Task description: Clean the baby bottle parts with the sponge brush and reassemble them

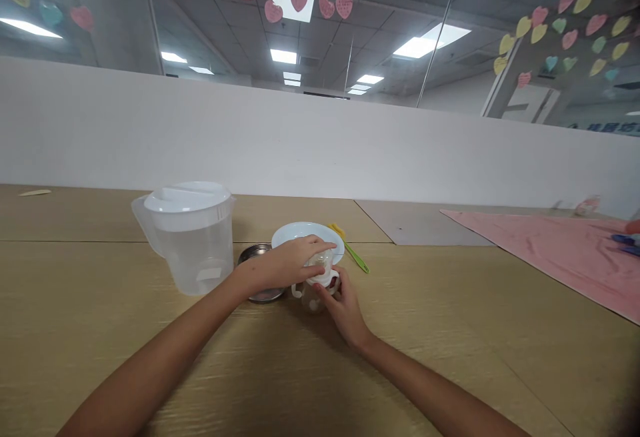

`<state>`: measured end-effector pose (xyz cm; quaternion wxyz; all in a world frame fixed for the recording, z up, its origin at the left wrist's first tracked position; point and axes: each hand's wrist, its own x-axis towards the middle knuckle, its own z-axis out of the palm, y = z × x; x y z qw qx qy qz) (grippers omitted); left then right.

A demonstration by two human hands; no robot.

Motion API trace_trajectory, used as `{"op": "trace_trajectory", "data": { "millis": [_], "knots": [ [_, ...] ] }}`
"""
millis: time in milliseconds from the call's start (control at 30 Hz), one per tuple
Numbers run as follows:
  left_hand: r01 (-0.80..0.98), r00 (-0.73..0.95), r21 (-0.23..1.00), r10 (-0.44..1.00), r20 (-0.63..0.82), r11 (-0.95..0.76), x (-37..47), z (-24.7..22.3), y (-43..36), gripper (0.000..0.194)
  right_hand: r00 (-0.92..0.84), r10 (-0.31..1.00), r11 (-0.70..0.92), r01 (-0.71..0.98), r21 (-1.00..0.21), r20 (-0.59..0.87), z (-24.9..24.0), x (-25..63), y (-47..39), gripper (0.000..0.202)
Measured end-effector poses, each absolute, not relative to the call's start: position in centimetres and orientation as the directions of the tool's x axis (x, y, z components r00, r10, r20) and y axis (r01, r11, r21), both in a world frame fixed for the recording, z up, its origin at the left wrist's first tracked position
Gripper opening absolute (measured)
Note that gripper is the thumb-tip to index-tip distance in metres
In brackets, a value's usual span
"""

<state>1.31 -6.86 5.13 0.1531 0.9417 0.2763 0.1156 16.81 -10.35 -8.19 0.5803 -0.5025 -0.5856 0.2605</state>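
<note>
A clear baby bottle (313,300) with a white collar and two white side handles stands in front of me. My left hand (293,262) reaches over its top, fingers closed around the clear domed cap (321,260). Lower down, my right hand (347,309) grips the bottle at its right handle and collar. Behind the bottle is a white bowl (287,231), partly covered by my left hand. A round metal dish (267,295) sits to the left, half hidden under my left wrist. The green handle of a brush (359,260) with yellow bristles rests at the bowl's right side.
A translucent lidded pitcher (200,250) stands at the left on the wooden table (430,330). Pink cloth (545,243) covers part of the right side, with a blue and orange item (629,240) at its edge. A low white wall (300,150) runs along the back.
</note>
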Motion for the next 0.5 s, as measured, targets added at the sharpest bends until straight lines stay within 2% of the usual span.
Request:
{"op": "trace_trajectory", "data": {
  "millis": [367,500],
  "knots": [
    [0.492,0.796,0.452,0.595,0.113,-0.744,1.03,5.54,-6.43,0.045,0.163,0.896,0.365,0.257,-0.895,0.412,-8.19,16.8,-10.34,0.038],
    [0.486,0.801,0.451,0.588,0.114,-0.749,1.07,5.6,-6.51,0.044,0.166,0.898,0.36,0.26,-0.896,0.408,-8.16,16.74,-10.35,0.039]
  ]
}}
